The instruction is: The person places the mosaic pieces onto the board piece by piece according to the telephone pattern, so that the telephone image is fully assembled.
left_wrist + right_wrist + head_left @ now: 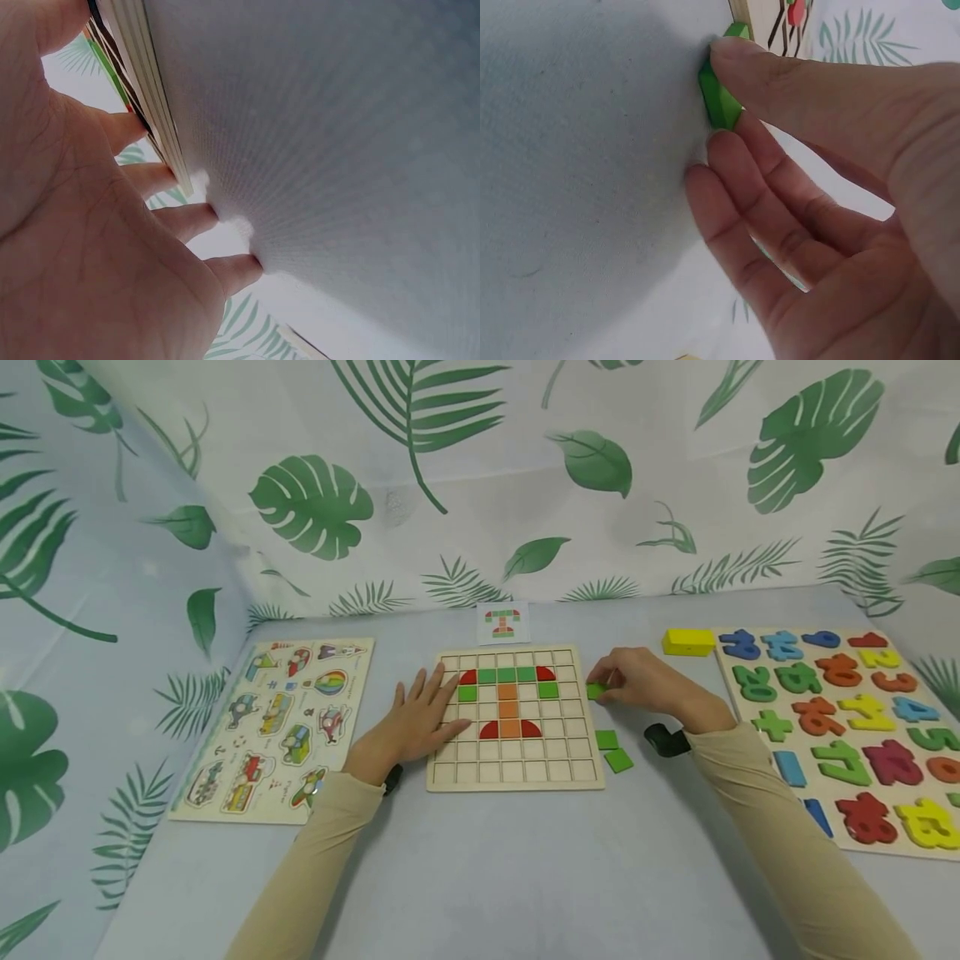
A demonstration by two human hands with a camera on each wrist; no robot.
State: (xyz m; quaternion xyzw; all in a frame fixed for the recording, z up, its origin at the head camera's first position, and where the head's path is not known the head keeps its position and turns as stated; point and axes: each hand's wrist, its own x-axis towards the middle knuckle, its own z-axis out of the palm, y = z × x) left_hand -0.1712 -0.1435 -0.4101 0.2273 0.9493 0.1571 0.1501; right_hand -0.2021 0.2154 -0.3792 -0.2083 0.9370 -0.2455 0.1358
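A wooden grid board [513,772] lies in the middle of the table. On it, red rounded pieces [489,730], green squares [507,675] and orange squares [508,710] form an upright figure. My left hand [420,718] rests with spread fingers at the board's left edge; in the left wrist view some fingertips touch the board's side and others the tabletop. Just past the board's right edge, my right hand [648,681] pinches a green square tile [724,105] between thumb and fingers, low at the tabletop. Two loose green tiles [606,740] lie below that hand.
A small pattern card [502,623] stands behind the board. To the left lies a picture puzzle [337,681]; to the right, a number puzzle [825,777] with a yellow block [688,642] by its corner. A leaf-print cloth [465,527] hangs behind the table.
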